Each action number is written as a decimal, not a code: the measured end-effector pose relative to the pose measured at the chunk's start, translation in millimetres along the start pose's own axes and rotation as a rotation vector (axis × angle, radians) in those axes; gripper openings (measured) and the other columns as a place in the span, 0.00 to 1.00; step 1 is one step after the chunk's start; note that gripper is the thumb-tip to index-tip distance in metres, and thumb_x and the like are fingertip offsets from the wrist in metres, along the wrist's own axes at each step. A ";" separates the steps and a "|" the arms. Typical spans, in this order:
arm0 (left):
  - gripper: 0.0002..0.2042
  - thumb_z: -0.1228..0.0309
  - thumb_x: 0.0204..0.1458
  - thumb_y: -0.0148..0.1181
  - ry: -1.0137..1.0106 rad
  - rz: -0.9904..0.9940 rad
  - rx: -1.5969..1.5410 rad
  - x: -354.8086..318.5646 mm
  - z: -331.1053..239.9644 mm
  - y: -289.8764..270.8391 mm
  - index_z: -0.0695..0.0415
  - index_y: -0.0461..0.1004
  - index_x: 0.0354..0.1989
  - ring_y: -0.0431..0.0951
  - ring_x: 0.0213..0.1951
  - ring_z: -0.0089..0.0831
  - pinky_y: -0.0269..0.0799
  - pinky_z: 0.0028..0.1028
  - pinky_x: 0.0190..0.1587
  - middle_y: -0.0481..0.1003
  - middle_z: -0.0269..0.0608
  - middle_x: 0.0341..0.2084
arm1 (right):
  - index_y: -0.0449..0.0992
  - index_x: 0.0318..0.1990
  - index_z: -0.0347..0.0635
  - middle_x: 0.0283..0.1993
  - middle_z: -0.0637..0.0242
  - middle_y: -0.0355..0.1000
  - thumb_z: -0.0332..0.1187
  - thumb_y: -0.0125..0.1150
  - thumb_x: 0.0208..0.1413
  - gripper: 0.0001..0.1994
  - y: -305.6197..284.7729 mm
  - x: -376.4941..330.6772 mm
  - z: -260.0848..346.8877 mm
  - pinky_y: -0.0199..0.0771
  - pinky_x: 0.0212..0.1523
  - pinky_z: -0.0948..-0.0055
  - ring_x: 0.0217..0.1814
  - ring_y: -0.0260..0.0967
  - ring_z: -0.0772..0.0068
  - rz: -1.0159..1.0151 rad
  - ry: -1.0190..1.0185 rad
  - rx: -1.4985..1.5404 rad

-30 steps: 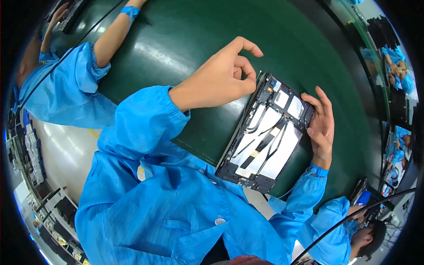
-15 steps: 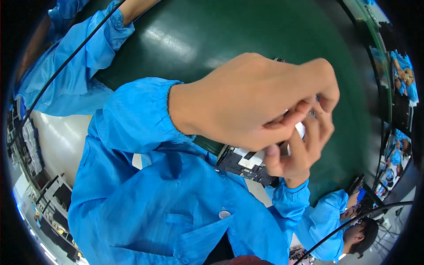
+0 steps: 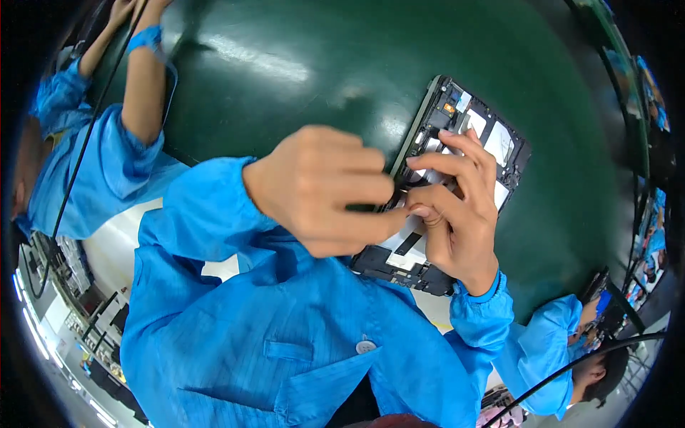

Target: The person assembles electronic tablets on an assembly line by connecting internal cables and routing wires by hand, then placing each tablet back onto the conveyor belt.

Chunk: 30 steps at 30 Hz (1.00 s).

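Observation:
An opened tablet [image 3: 410, 258] lies tilted on the green table, its black inner frame, circuit parts and white panels exposed. My right hand [image 3: 464, 214] is over its middle, thumb and index finger pinched together, the other fingers bent above the tablet. Close beside it, my left hand [image 3: 321, 192] is closed, knuckles up, over the tablet's left edge. A fingertip of it meets the right hand's pinch. Whatever is between the fingers of either hand is hidden or too small to name. A black strip [image 3: 408, 243] crosses the white panel near the tablet's lower end.
The green table [image 3: 285, 93] stretches away in front. At upper left are a co-worker's bare forearms [image 3: 143, 93], with a blue wristband. Another person in a blue smock [image 3: 546, 357] sits at lower right. Black cables [image 3: 89, 132] cross the left and lower right.
My left hand has drawn back left and down, uncovering the tablet's upper part and my right hand. The right hand's fingers have shifted slightly left. At upper left, the co-worker's arms have moved.

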<state>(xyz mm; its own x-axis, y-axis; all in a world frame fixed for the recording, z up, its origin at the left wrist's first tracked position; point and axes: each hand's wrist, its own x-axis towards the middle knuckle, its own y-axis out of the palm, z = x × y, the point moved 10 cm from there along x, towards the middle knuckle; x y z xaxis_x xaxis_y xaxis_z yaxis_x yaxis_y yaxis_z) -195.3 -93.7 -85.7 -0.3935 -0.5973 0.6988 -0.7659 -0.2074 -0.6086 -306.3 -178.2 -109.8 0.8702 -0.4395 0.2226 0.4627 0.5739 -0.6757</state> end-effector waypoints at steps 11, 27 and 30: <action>0.18 0.57 0.55 0.71 0.075 0.147 0.013 -21.8 -19.2 20.0 0.61 0.86 0.42 0.72 0.26 0.27 0.66 0.28 0.22 0.74 0.35 0.29 | 0.87 0.34 0.46 0.55 0.62 0.81 0.24 0.71 0.53 0.04 -0.4 -0.2 0.1 0.57 0.79 0.33 0.72 0.66 0.42 -0.061 0.018 -0.102; 0.29 0.40 0.58 0.69 0.132 0.153 0.014 -15.5 -12.8 20.1 0.61 0.84 0.39 0.72 0.25 0.27 0.64 0.27 0.23 0.75 0.36 0.28 | 0.88 0.36 0.46 0.55 0.62 0.81 0.25 0.73 0.53 0.05 -2.2 1.5 -2.8 0.62 0.77 0.33 0.71 0.68 0.43 -0.068 0.024 -0.084; 0.28 0.41 0.59 0.68 0.204 0.159 0.067 -13.5 -12.4 20.2 0.60 0.84 0.39 0.72 0.25 0.27 0.64 0.27 0.23 0.74 0.35 0.28 | 0.89 0.37 0.45 0.55 0.61 0.81 0.25 0.74 0.53 0.06 -3.8 0.8 -3.8 0.63 0.76 0.35 0.71 0.68 0.43 -0.082 0.032 -0.077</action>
<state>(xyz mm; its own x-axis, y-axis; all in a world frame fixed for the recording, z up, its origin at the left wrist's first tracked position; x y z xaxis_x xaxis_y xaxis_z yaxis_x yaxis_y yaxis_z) -211.7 -80.2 -102.8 -0.6057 -0.4591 0.6499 -0.6539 -0.1783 -0.7353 -308.0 -183.4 -109.7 0.8235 -0.5052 0.2581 0.5167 0.4804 -0.7087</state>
